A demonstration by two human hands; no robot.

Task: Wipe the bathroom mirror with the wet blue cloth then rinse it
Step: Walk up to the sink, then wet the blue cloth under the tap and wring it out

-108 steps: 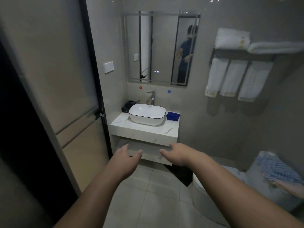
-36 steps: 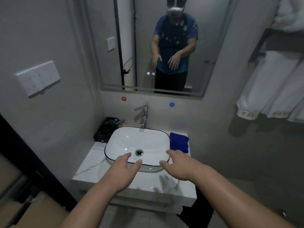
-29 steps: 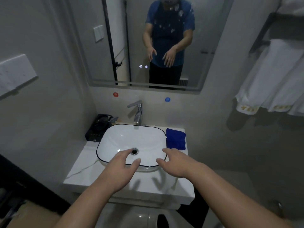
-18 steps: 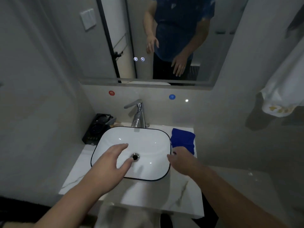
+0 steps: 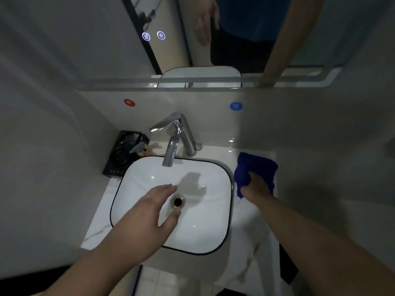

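The blue cloth [image 5: 257,165] lies on the marble counter to the right of the white basin [image 5: 136,174]. My right hand [image 5: 256,186] is on the cloth's near edge, fingers curled into it and bunching it. My left hand [image 5: 149,212] hovers over the basin with fingers spread, holding nothing. The mirror [image 5: 277,50] fills the wall above, showing my reflection and two lit touch icons [image 5: 153,36]. A chrome tap [image 5: 174,138] stands behind the basin.
A black box [image 5: 125,153] sits at the back left of the counter [image 5: 250,231]. Red [image 5: 129,102] and blue [image 5: 236,106] round stickers mark the wall above the tap. Grey walls close in on both sides.
I have stepped right up to the basin and the view has tilted down. My right hand moved forward onto the blue cloth and closed on its edge. My left hand stayed over the basin.
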